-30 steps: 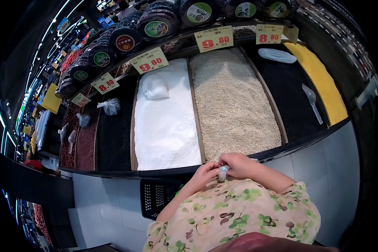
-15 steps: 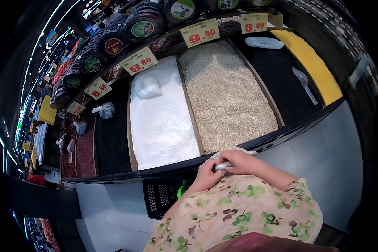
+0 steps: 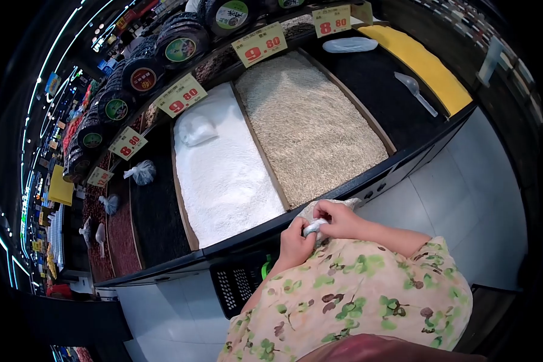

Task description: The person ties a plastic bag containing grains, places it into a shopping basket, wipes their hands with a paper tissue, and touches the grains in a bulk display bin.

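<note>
Close to my body, at the front edge of the bin counter, both hands are on a clear plastic bag (image 3: 308, 211) that looks filled with pale grain. My left hand (image 3: 297, 244) is closed on the bag's gathered, twisted neck (image 3: 314, 227). Opposite it, my right hand (image 3: 338, 221) pinches the same neck with bent fingers. Most of the bag is hidden behind my hands. Just beyond lies a bin of beige grain (image 3: 317, 130), and left of it a bin of white grain (image 3: 226, 187) with a clear plastic bag (image 3: 197, 130) on top.
A black basket (image 3: 232, 286) with a green part stands below the counter's front edge (image 3: 259, 232). Dark grain (image 3: 383, 84) to the right holds a scoop (image 3: 416, 93); yellow grain (image 3: 425, 63) lies beyond. Price signs (image 3: 258, 45) and round packages (image 3: 180, 47) line the back.
The view has shifted and turned, so the bins sit further left and slant more. My hands are a little further apart, with more of the bag's neck showing between them.
</note>
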`<state>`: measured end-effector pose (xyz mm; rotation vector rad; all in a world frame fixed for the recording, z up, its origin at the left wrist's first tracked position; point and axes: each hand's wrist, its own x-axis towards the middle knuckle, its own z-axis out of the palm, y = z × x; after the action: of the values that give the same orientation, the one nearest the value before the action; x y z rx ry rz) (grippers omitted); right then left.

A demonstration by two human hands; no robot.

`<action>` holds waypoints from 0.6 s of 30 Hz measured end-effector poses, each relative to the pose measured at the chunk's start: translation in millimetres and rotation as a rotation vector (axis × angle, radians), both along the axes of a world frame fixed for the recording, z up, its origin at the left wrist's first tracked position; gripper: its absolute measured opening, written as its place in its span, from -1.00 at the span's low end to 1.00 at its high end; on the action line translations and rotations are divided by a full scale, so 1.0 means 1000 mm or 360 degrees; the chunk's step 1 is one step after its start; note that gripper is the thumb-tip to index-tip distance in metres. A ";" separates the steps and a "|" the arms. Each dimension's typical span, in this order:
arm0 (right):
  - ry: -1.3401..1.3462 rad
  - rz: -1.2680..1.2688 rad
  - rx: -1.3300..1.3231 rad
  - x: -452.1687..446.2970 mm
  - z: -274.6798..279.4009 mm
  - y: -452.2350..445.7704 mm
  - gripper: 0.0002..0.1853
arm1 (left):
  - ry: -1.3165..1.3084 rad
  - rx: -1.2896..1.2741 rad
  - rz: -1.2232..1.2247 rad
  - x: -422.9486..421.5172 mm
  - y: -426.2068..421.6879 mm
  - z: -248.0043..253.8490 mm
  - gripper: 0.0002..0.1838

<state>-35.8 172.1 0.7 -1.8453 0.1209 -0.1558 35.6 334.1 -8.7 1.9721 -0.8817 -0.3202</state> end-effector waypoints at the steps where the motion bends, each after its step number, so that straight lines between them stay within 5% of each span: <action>1: -0.0013 0.0006 0.0084 -0.001 -0.004 0.002 -0.78 | 0.0138 -0.0004 -0.0017 0.000 0.002 0.002 -0.81; 10: 0.0008 -0.0006 0.1000 -0.005 0.003 0.009 -0.79 | 0.1193 -0.0554 -0.0095 -0.001 0.026 -0.005 -0.80; 18: -0.0021 0.0827 0.0957 -0.021 0.022 0.012 -0.75 | 0.1568 -0.0926 0.0028 0.007 0.038 0.028 -0.83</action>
<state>-57.1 184.0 22.4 -1.2236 -0.2946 0.2138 42.6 372.6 19.3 1.0586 -0.2502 -0.8233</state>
